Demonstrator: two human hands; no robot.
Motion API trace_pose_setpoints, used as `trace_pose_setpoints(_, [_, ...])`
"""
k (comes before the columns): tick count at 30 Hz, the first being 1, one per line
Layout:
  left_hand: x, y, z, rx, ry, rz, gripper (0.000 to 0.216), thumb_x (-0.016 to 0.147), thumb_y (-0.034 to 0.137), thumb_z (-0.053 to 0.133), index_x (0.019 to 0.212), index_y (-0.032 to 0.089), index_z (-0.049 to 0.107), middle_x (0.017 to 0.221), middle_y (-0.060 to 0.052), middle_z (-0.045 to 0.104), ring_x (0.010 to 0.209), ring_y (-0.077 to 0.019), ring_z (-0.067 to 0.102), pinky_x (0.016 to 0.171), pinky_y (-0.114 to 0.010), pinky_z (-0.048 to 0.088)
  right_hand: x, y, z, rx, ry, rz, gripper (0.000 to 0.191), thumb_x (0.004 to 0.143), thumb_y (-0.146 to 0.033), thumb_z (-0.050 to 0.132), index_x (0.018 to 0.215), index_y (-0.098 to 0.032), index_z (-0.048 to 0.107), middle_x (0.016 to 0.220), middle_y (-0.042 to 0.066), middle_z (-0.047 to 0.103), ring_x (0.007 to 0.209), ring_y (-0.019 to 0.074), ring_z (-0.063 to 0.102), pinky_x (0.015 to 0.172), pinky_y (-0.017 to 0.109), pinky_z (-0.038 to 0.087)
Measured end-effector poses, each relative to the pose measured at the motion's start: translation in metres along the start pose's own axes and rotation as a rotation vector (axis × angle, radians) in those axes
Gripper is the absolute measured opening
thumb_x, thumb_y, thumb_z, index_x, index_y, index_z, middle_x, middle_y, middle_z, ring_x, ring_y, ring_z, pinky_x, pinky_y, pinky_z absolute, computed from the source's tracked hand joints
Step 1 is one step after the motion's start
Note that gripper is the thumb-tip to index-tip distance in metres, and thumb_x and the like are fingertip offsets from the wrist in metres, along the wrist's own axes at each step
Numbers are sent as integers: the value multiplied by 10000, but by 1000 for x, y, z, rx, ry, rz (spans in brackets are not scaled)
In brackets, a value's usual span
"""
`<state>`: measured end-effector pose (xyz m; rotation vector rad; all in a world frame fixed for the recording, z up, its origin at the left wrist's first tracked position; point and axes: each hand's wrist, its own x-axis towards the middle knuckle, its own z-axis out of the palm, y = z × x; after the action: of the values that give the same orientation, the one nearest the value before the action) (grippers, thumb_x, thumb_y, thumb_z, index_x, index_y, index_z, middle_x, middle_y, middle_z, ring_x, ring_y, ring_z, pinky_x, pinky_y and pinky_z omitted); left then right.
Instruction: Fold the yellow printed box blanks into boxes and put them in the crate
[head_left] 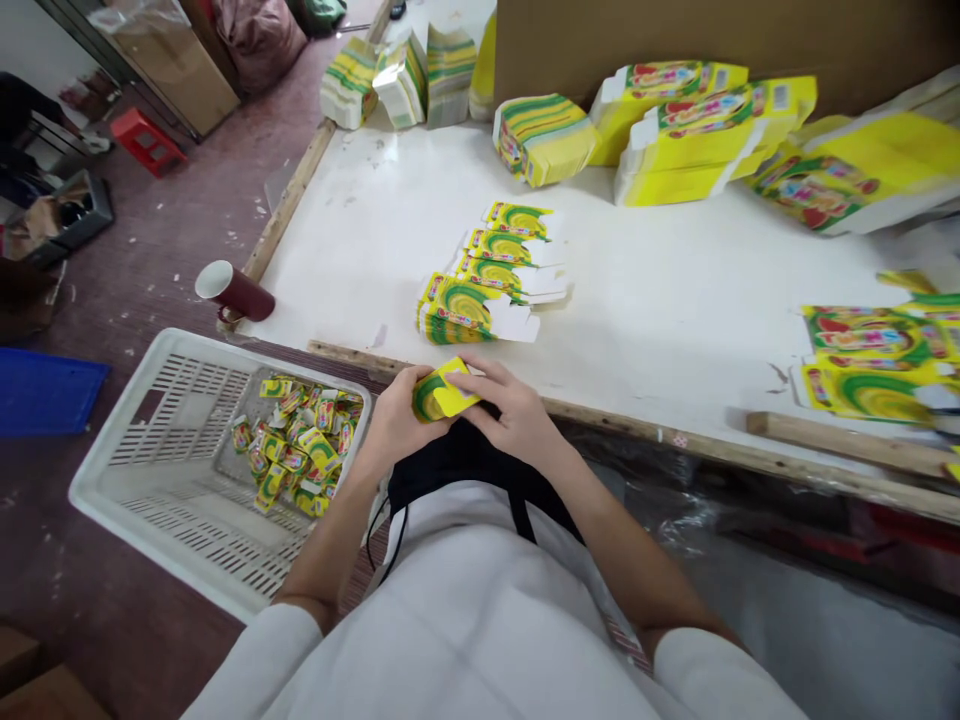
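Observation:
Both hands meet just below the table's front edge, closed round one small yellow and green carton (444,394). My left hand (396,415) grips its left end. My right hand (504,405) wraps its right side, fingers over the top. A fanned stack of flat yellow-green carton blanks (487,280) lies on the white table (675,290) a short way beyond the hands. To my left a white slatted basket (150,440) holds a heap of several folded small cartons (300,450).
A dark red mug (234,292) lies on its side at the table's left edge. Larger yellow box bundles (697,130) and blank stacks (405,80) line the back. More printed sheets (877,360) and a wooden strip (847,445) lie at right. A blue bin (45,390) sits on the floor.

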<state>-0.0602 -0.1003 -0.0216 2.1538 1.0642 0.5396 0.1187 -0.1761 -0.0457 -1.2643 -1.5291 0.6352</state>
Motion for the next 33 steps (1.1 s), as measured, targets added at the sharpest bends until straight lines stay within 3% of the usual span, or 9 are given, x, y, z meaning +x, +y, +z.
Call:
trace_pose_setpoints(9, [10,6,-22,113,-110,172,581,639,391,823,1162,209,647,1059,-74,745,931,-257,712,841,-357,531,11,-12,-34,-61,-266,5,250,878,-222,660,1111,-259,742,1324,109,600,1196,289,614,1030,493,504])
trace_pose_setpoints(13, [10,10,-20,144,-65,157,559,637,337,808,1158,206,653,1033,-74,746,930,-262,711,833,-356,532,15,-14,-30,-59,-215,24,219,869,-200,652,1060,-244,749,1305,113,594,1189,294,608,1028,509,496])
trace_pose_setpoints(17, [8,10,-18,123,-9,136,554,655,365,801,1163,209,647,1051,-78,739,929,-250,707,848,-348,530,13,-11,-6,12,-95,25,178,880,-213,641,1043,-219,711,1374,137,539,1294,297,542,1078,506,456])
trace_pose_setpoints(20, [6,7,-16,143,61,100,549,665,357,793,1169,206,635,1054,-81,731,943,-251,698,854,-350,526,14,-8,10,130,16,62,313,866,-227,659,1174,-211,609,1376,155,542,1354,284,494,1106,495,432])
trace_pose_setpoints(23, [-5,-6,-23,153,104,22,566,671,337,788,1193,209,610,1085,-84,717,973,-254,687,862,-355,521,23,-2,12,197,-33,97,630,824,-283,720,1387,-229,443,1419,149,520,1260,275,572,1051,474,490])
trace_pose_setpoints(25, [-17,-22,-39,228,150,-82,558,688,354,780,1195,201,603,1085,-100,706,992,-276,674,892,-390,508,34,6,5,90,38,94,721,816,-301,735,1446,-245,389,1439,142,503,1220,281,588,1049,483,490])
trace_pose_setpoints(29, [-44,-60,-84,566,329,-338,671,666,410,793,1249,169,566,1233,-177,634,1218,-399,545,1058,-558,372,61,36,-10,-339,243,165,591,826,-187,681,1385,-227,492,1278,152,612,1203,363,553,1051,594,436])
trace_pose_setpoints(31, [-52,-70,-96,530,400,-379,698,681,456,778,1273,167,545,1291,-188,600,1277,-400,503,1095,-575,333,70,48,-13,-469,203,222,528,786,-118,675,1299,-171,558,1152,175,655,1105,388,584,981,609,462])
trace_pose_setpoints(33, [-54,-69,-92,274,419,-348,625,717,474,750,1240,188,562,1253,-157,626,1235,-343,556,1085,-529,378,73,51,-12,-526,181,224,503,751,-81,670,1242,-141,575,1080,176,660,1050,384,591,955,597,470])
